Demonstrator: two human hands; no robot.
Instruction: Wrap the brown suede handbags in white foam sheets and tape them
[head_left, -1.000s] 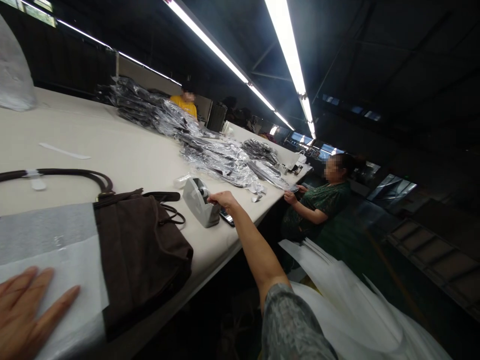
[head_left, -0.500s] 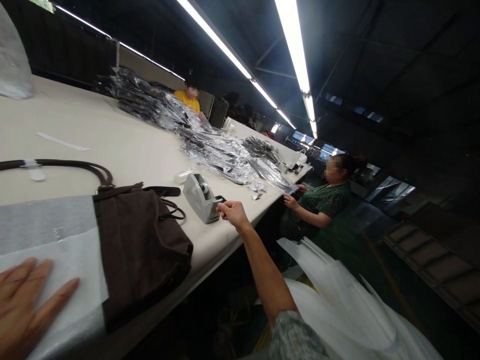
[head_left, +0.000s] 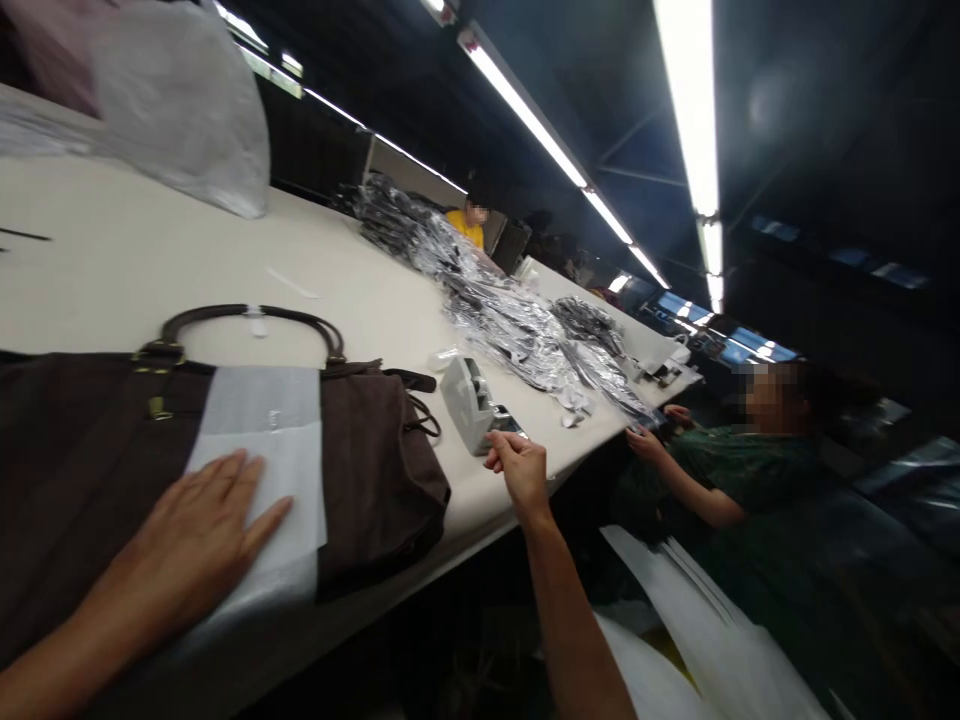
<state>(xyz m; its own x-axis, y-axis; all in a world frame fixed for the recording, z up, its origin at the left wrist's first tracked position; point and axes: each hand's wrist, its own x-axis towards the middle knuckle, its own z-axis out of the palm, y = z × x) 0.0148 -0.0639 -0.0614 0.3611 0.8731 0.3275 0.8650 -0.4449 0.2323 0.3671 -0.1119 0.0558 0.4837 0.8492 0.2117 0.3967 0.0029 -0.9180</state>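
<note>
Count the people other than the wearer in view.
2. One person in green sits at the table's right edge, hands on it. One in yellow sits at the far end behind the plastic-wrapped stacks. Others may be hidden in the dark.

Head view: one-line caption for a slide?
Left hand flat on white sheet across brown handbag; right hand beside grey tape dispenser.

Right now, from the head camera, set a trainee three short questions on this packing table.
1. True or false: the left hand lies flat on the white tissue sheet wrapped around the brown handbag.
2. What grey item sits next to the right hand?
A. tape dispenser
B. stapler
C. scissors
3. Fill in: clear plastic-wrapped bags are heaped along the ____.

Key: 1 true; 2 A; 3 table.
</note>
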